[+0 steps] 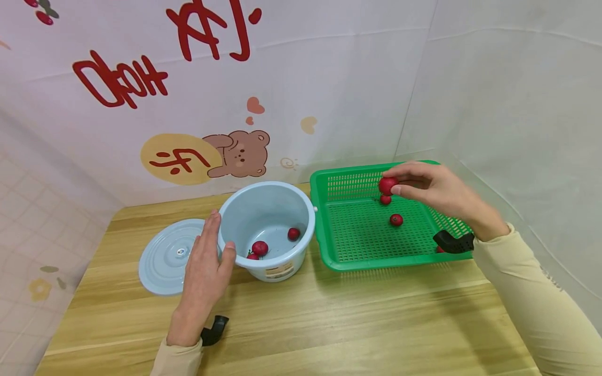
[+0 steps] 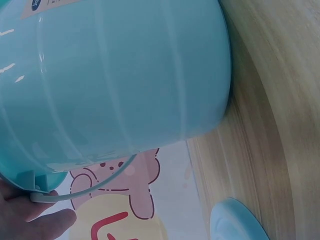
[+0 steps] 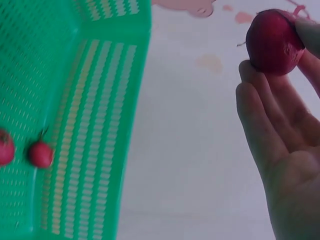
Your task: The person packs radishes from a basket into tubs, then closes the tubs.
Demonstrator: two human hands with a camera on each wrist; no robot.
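My right hand (image 1: 437, 188) pinches a round red radish (image 1: 388, 186) between thumb and fingers, above the green basket (image 1: 324, 250). In the right wrist view the same radish (image 3: 275, 42) shows a thin root. Inside the basket lie more radishes, one radish (image 1: 396, 220) near the middle and another at the back. Fingers straight, my left hand (image 1: 204, 266) rests against the left rim of the light blue bucket (image 1: 277, 266). On the bucket's floor sit several radishes, among them a radish (image 1: 260, 248) near the front. The bucket's handle (image 2: 95, 186) hangs beside the left hand.
A light blue lid (image 1: 162, 256) lies flat on the wooden table (image 1: 301, 329), left of the bucket. The basket stands close at the bucket's right. Behind them rises a white printed cloth (image 1: 329, 94), and another pale wall (image 1: 531, 120) stands on the right.
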